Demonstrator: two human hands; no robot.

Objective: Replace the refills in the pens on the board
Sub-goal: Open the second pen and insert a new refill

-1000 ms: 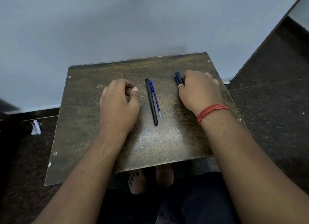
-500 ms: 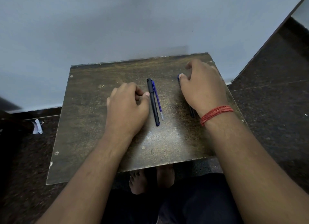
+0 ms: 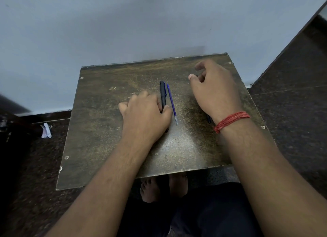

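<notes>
So the left hand point(image 3: 145, 116) is curled over the black pen point(image 3: 162, 93) mid-board point(image 3: 99, 130), thumb on its barrel; blue refill point(image 3: 171, 102) just beside. Right hand point(image 3: 212, 89) hovers loosely curled, holding nothing, above another pen point(image 3: 209, 119).

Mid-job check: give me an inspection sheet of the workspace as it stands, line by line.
Surface: worn brown board, scratched, screws at its corners.
Job's things: black pen lying mid-board; blue refill lying just right of it, apart; a second dark pen mostly hidden under the right wrist.
Clutter: crumpled paper scrap on the floor, left of the board.
Hands: left hand grips the black pen's near end; right hand hangs over the board's right side, fingers loosely curled, holding nothing.
Cables: nothing seen.
Surroundings: pale wall behind, dark speckled floor, bare feet below the board.
</notes>
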